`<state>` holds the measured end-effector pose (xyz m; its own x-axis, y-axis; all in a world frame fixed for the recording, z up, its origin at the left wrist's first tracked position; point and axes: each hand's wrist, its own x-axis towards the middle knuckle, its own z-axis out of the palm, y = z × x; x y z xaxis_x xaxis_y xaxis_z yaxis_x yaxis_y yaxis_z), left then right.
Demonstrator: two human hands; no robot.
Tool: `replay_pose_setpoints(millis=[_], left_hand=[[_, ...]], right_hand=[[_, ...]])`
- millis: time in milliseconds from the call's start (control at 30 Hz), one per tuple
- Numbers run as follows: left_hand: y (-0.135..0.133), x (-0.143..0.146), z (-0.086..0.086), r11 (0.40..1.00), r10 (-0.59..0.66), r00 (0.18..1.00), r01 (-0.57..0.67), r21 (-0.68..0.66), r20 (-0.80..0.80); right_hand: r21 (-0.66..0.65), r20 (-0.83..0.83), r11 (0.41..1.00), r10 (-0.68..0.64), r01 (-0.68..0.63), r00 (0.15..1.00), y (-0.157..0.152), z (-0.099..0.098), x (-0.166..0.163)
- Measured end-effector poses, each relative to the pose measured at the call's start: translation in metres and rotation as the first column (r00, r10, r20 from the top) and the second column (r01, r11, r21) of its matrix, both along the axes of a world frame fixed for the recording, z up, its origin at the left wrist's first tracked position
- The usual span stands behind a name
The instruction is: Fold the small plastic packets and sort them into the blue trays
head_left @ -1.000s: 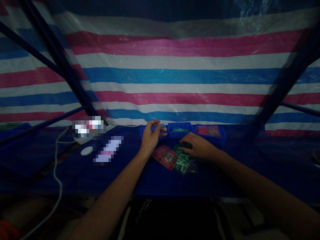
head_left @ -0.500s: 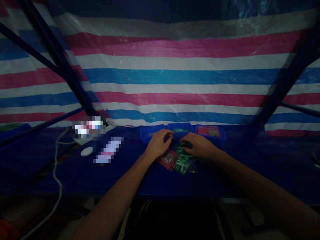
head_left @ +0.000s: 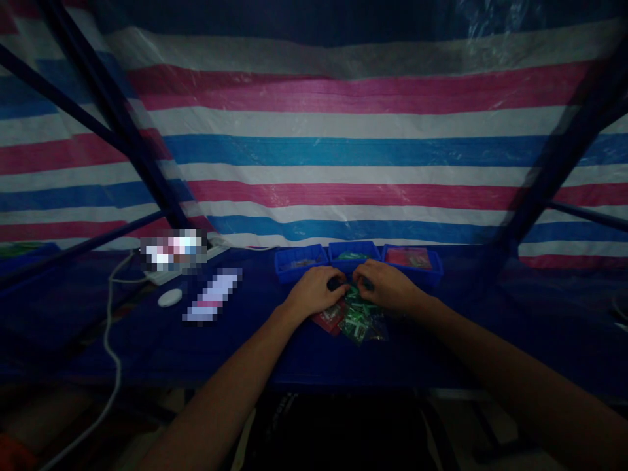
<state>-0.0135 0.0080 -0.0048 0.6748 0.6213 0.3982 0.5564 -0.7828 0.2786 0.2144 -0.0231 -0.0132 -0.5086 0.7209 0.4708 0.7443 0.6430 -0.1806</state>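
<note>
My left hand (head_left: 316, 290) is over the blue table, its thumb and fingers curled into a pinch at the top of a small pile. Opposite it, my right hand (head_left: 390, 286) is bent the same way, with its fingertips close to the left ones. What lies between the fingertips is too dark and small to make out. Under the hands lie green pieces in a clear plastic bag (head_left: 357, 322). A red packet (head_left: 328, 320) with pale small parts sits beside it, partly covered by my left hand.
Behind the hands stand a left blue bin (head_left: 284, 265) with clear packets, a middle bin (head_left: 333, 252) with green ones and a right bin (head_left: 438, 265) with red ones. A white round object (head_left: 170, 298), a blurred-out phone-like shape (head_left: 214, 296) and a white cable (head_left: 115, 356) lie left.
My left hand has come down and right from in front of the bins to the pile, close to my right hand. My right hand has barely shifted.
</note>
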Motion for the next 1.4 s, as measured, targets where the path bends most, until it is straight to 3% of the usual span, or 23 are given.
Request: replay_pose_setpoints(millis=[167,333,400,467,700,800,900,1000,1100,1167,1233,1300,1400], left_hand=[[-0.003,0.005,0.002,0.998,-0.048,0.987,0.042,0.044,0.156],[-0.007,0.011,0.006,0.995,-0.063,0.950,0.082,-0.049,0.306],[-0.007,0.011,0.006,0.989,-0.006,0.938,0.057,-0.136,0.347],[-0.005,0.011,0.003,0.977,0.057,0.923,0.027,-0.212,0.381],[0.005,0.011,-0.005,0.924,0.134,0.846,0.082,-0.373,0.517],[0.004,0.011,-0.003,0.907,0.107,0.856,0.124,-0.401,0.506],[0.000,0.011,0.000,0.919,0.099,0.875,0.102,-0.381,0.473],[-0.006,0.011,0.001,0.946,0.142,0.874,0.018,-0.324,0.464],[-0.007,0.014,0.000,0.908,0.133,0.852,0.100,-0.407,0.506],[-0.004,0.015,-0.002,0.867,0.126,0.823,0.180,-0.465,0.553],[0.001,0.014,-0.004,0.866,0.141,0.805,0.182,-0.466,0.576],[0.006,0.013,-0.007,0.878,0.173,0.794,0.143,-0.457,0.582],[0.011,0.011,-0.010,0.861,0.182,0.772,0.174,-0.477,0.609]], right_hand=[[-0.003,-0.346,1.000,-0.016,0.016,0.938,0.002,0.001,0.003],[-0.157,-0.750,0.968,0.011,-0.194,0.661,0.004,0.004,0.000],[-0.204,-0.821,0.944,-0.020,-0.260,0.571,0.006,0.004,0.000],[-0.245,-0.844,0.925,-0.056,-0.290,0.534,0.007,0.004,0.001],[-0.397,-0.816,0.836,-0.131,-0.380,0.563,0.010,-0.004,0.001],[-0.403,-0.817,0.832,-0.140,-0.381,0.559,0.010,-0.006,0.000],[-0.397,-0.805,0.858,-0.155,-0.326,0.573,0.011,-0.007,0.000],[-0.317,-0.809,0.933,-0.174,-0.168,0.562,0.012,-0.007,0.002],[-0.166,-0.750,0.986,-0.106,-0.030,0.653,0.008,-0.002,0.003],[-0.090,-0.650,0.994,-0.010,-0.064,0.760,0.004,0.003,0.003],[-0.061,-0.560,0.987,0.090,-0.150,0.824,0.002,0.006,0.002],[-0.058,-0.551,0.983,0.116,-0.177,0.826,0.002,0.005,0.000],[-0.099,-0.683,0.986,0.029,-0.131,0.730,0.006,0.000,-0.001]])
